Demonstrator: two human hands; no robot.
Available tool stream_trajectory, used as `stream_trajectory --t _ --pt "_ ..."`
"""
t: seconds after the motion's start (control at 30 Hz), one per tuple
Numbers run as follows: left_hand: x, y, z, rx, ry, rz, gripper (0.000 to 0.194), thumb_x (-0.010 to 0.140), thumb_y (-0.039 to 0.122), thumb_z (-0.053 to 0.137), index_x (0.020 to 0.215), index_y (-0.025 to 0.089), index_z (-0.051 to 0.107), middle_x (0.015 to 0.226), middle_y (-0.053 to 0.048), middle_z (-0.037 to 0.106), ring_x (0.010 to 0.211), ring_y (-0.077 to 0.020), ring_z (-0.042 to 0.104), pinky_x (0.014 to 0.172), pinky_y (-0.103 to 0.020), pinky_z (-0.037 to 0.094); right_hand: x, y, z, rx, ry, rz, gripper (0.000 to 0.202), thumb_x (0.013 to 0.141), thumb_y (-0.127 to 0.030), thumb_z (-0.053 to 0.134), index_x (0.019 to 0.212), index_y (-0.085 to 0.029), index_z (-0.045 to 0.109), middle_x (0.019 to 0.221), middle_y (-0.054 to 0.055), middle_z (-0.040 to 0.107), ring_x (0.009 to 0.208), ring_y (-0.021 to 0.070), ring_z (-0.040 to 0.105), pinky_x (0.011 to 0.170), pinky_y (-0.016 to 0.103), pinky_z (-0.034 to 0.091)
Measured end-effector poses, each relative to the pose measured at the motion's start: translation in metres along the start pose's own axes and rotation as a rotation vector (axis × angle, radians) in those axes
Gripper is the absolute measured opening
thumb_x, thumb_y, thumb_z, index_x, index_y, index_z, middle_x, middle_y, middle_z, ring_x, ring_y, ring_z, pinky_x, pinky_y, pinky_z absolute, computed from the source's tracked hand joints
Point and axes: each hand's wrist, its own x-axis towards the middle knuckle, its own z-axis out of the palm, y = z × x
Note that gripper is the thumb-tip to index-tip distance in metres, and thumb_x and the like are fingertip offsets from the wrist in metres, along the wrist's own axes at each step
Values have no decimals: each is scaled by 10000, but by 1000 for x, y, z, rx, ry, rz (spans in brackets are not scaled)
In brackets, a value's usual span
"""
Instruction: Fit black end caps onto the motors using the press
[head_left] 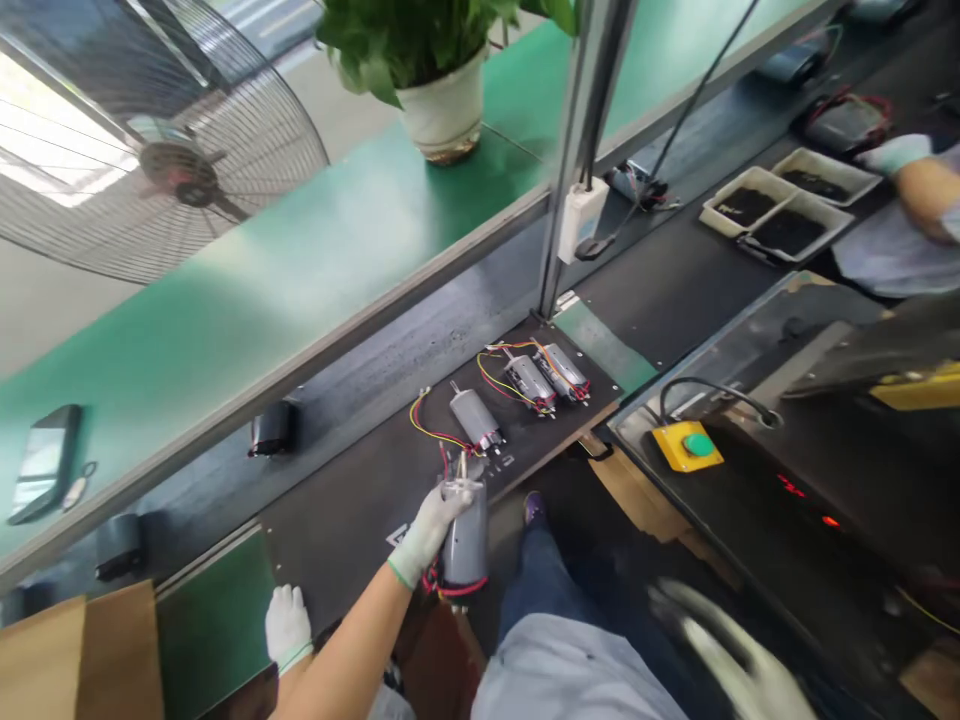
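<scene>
My left hand [431, 530], in a white glove, is closed on the shaft end of a large grey electric motor [466, 540]. That motor stands nearly upright at the bench's near edge, with red wires around its lower end. Beyond it lies a second grey motor [474, 415] with yellow and red leads. Two more motors [529, 380] [561, 368] rest side by side farther right. My right hand [712, 640], also gloved and smeared by motion, is held away from the bench at lower right. Its fingers look stretched apart, and I see nothing in them.
Another person's gloved hand [289, 620] is at lower left. A co-worker's hand [896, 155] is near divided trays [780, 205]. Dark motors [274, 428] sit along the sunken channel. A metal post [570, 170], a yellow button box [686, 445] and a cardboard box [82, 650] stand around.
</scene>
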Motion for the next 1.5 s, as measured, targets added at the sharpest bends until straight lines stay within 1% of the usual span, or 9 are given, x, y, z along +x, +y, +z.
stream_trajectory --t 0.13,0.23,0.33,0.43,0.6,1.03,1.3,1.4,1.5 --pt "-57 51 61 -17 -213 93 515 809 486 848 1190 159 739 1137 -104 801 1047 -281 718 951 -349 550 28 -62 43 553 -360 -136 587 942 -631 676 1408 -274 660 1464 102 667 1357 278 632 1204 463 486" --pt "-78 79 102 24 -312 134 509 781 423 888 1205 189 732 1188 -98 796 1103 -303 716 995 -373 558 39 -85 59 811 -403 -129 478 899 -597 750 1165 -200 754 1168 105 783 1050 265 733 991 422 587" --pt "-84 88 130 -111 -472 87 566 795 376 878 1310 221 700 1366 -92 737 1268 -329 669 1120 -411 516 33 -76 51 845 -265 -106 420 912 -591 740 946 -174 766 890 72 772 816 222 699 779 346 574" --pt "-77 84 144 -282 -702 -28 646 808 365 846 1403 204 650 1466 -105 675 1370 -351 606 1207 -451 444 22 -55 31 833 -188 -139 427 931 -595 720 899 -172 770 841 69 755 784 211 679 747 324 553" --pt "-56 75 167 -295 -997 -250 679 777 417 837 1371 133 672 1276 -148 761 1157 -358 707 1037 -435 536 18 -23 11 1026 -131 -88 446 958 -600 691 1074 -175 761 850 87 775 770 222 718 758 346 577" --pt "-61 116 273 170 -1031 -145 596 854 361 821 1404 182 678 1357 -99 750 1254 -344 668 1130 -431 508 12 56 -24 1443 205 -56 478 892 -610 772 1056 -162 750 767 62 762 736 228 736 760 365 599" --pt "-62 100 305 435 -919 -199 539 857 550 777 1304 249 775 1450 -61 716 1484 -405 515 1312 -503 349 17 98 -46 1540 55 -111 690 829 -795 700 1129 -174 730 747 56 743 806 298 753 830 478 602" --pt "-64 83 315 496 -845 -192 542 784 609 816 1210 274 823 1480 -47 699 1543 -417 447 1359 -509 250 3 146 -92 1224 179 -168 663 908 -794 588 1109 -183 746 910 88 780 938 300 742 911 458 577" --pt "-60 68 333 481 -737 -244 560 644 610 901 1110 304 847 1422 -39 739 1558 -455 417 1347 -569 250 -19 235 -178 564 600 76 520 1030 -627 499 1083 -181 761 1057 115 787 1001 276 721 926 374 554"
